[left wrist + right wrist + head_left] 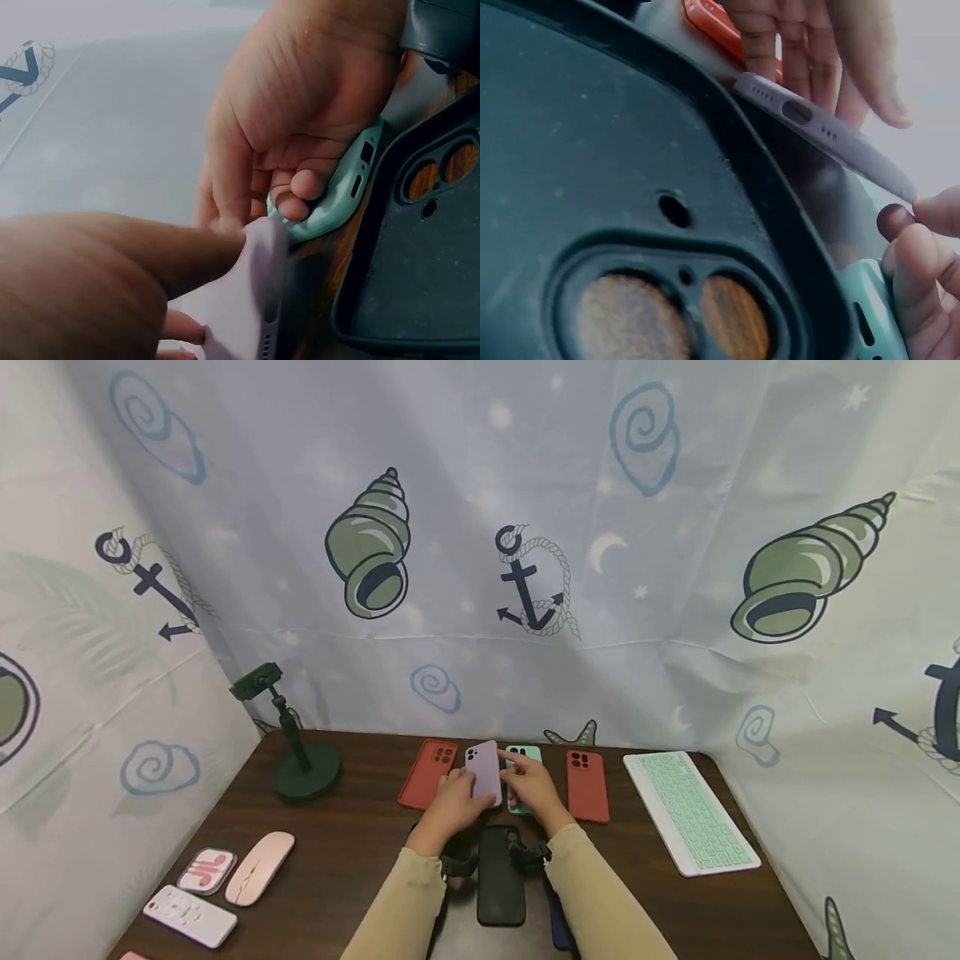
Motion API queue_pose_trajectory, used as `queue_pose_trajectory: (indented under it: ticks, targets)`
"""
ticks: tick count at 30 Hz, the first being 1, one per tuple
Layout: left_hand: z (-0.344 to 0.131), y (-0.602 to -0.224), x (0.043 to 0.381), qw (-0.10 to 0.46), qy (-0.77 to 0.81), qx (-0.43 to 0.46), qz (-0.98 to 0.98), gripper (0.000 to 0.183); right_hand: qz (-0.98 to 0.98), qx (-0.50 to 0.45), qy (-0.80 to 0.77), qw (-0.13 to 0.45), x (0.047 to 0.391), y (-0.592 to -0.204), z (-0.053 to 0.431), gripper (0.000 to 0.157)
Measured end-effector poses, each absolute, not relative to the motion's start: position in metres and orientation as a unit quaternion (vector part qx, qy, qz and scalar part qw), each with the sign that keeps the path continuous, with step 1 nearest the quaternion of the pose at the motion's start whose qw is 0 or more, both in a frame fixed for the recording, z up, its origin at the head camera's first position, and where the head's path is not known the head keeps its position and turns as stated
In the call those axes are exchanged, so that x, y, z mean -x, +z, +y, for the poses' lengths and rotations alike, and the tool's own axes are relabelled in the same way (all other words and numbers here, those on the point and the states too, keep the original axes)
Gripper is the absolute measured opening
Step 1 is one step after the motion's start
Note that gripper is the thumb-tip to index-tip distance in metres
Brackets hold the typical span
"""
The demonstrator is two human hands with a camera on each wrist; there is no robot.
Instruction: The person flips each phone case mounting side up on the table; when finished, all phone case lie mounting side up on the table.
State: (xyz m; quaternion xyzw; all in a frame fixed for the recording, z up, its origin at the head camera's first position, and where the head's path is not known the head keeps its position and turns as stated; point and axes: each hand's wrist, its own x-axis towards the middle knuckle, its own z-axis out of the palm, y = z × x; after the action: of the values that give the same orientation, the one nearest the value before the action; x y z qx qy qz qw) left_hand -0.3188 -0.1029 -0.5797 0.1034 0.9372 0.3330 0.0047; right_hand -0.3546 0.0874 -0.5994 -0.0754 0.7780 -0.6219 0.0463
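Observation:
A lilac phone case (483,768) is held between my two hands near the back of the table. My left hand (453,802) grips its left and lower side, thumb on top and fingers underneath. At the opposite edge, my right hand (534,785) pinches a corner between thumb and index finger, as the right wrist view shows. The other right fingers curl over a mint phone case (337,202); whether they touch it I cannot tell. In front of both hands lies a black phone case (501,877) with wood visible through its camera holes.
Red phone cases lie left (426,781) and right (588,793) of the hands. A white-and-mint keyboard (690,814) is at the right. At the left are a green stand (306,772), a pink mouse (260,868), boxed earphones (207,871) and a white remote (191,916). Printed curtains surround the table.

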Motion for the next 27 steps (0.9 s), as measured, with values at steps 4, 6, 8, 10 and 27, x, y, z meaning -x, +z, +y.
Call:
queue_pose_trajectory:
  ticks: [4, 6, 8, 10, 27]
  targets:
    - [-0.106, -0.585, 0.316, 0.012, 0.343, -0.100, 0.934, 0.079, 0.784, 0.087, -0.613, 0.048, 0.353, -0.604, 0.086, 0.046]
    - [-0.107, -0.587, 0.313, 0.015, 0.348, -0.091, 0.933, 0.084, 0.789, 0.091, -0.606, 0.053, 0.352, -0.607, 0.085, 0.047]
    - [-0.107, -0.588, 0.312, 0.015, 0.349, -0.085, 0.933, 0.087, 0.790, 0.095, -0.603, 0.054, 0.351, -0.608, 0.084, 0.047]
    - [-0.105, -0.587, 0.312, 0.006, 0.351, -0.082, 0.933, 0.087, 0.786, 0.095, -0.609, 0.050, 0.351, -0.606, 0.084, 0.048]
    - [-0.107, -0.557, 0.314, 0.038, 0.410, -0.086, 0.907, 0.071, 0.739, 0.074, -0.666, 0.068, 0.357, -0.596, 0.094, 0.043]
